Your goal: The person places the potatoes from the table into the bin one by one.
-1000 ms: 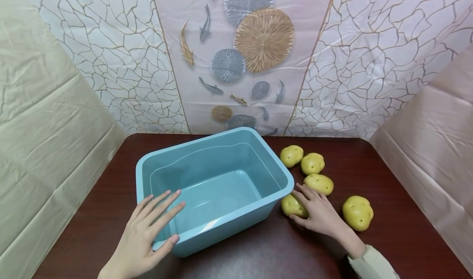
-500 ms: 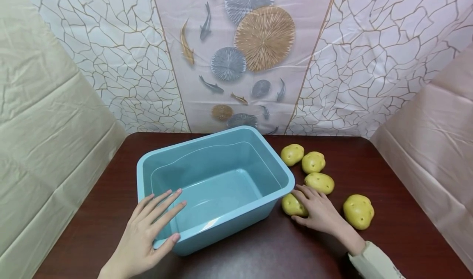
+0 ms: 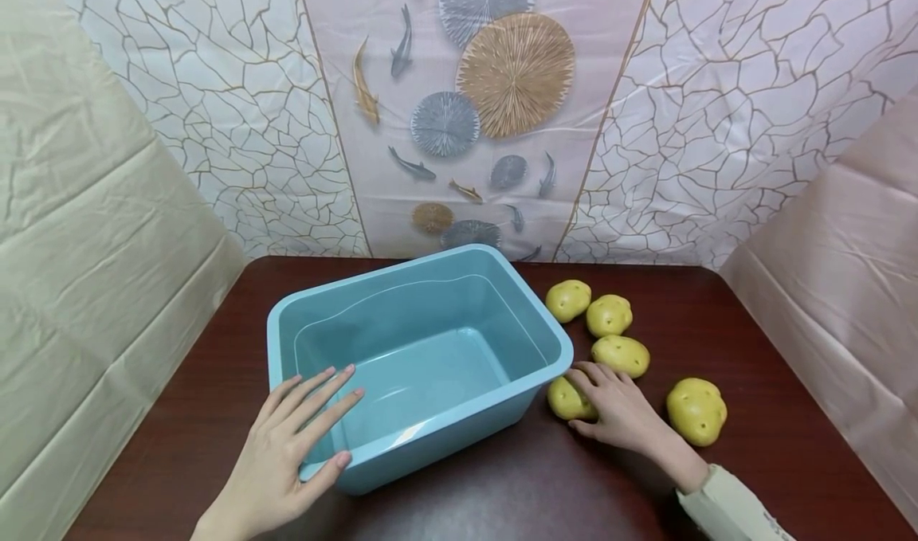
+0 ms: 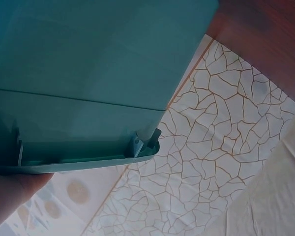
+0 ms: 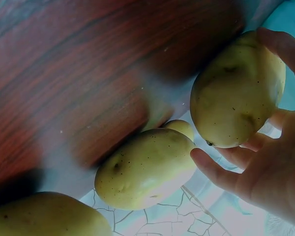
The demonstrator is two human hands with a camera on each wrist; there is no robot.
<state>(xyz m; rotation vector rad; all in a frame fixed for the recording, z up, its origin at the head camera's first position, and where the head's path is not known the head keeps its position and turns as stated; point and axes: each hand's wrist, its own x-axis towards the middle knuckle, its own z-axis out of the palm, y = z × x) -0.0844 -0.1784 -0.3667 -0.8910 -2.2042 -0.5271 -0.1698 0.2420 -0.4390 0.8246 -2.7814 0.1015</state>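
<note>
My left hand (image 3: 276, 453) rests over the near left corner of a light blue plastic tub (image 3: 448, 449), its fingers spread and extended above the inside. Seen from the left wrist, the tub's outer wall (image 4: 83, 64) fills much of the view, with part of the hand (image 4: 12, 194) at its rim. At the tub's right side, my right hand (image 3: 620, 409) holds a yellow potato (image 3: 565, 400), thumb on one side and fingers over the other. The right wrist view shows that potato (image 5: 236, 98) within the curved hand, one fingertip reaching toward a neighbouring potato (image 5: 142, 169).
An oval potato (image 3: 621, 356) lies just behind the right hand. Two more, a knobbly potato (image 3: 609, 315) and a rounder potato (image 3: 568, 300), sit farther back beside the tub. A large potato (image 3: 696, 411) lies to the right on the dark wooden table (image 3: 545, 493). Patterned cloth (image 3: 251, 111) hangs behind.
Both hands and the potatoes keep their places; only the head view has shifted very slightly.
</note>
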